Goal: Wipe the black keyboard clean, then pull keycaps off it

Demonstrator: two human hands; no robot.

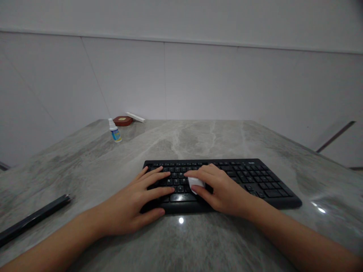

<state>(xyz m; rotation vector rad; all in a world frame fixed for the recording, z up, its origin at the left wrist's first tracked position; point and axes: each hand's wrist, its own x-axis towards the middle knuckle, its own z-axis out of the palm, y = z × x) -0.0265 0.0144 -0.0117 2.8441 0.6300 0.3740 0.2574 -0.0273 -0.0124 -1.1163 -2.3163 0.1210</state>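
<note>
A black keyboard (224, 206) lies flat on the grey marbled table. My left hand (138, 198) rests over its left part, fingers spread across the keys and thumb at the front edge. Between the thumb and fingers of my right hand (217, 185) is a small white pad (196, 184), held against the keys near the middle. Whether the pad is cloth or sponge I cannot tell. The number keys at the right are uncovered, while both hands hide parts of the letter keys.
Toward the back left stands a white spray bottle (115, 133) with a blue and yellow label. Behind it are a reddish-brown box (123, 121) and a flat white bar (135, 116). A long black object (34, 219) lies at the left. The table (195, 139) ends at a pale wall.
</note>
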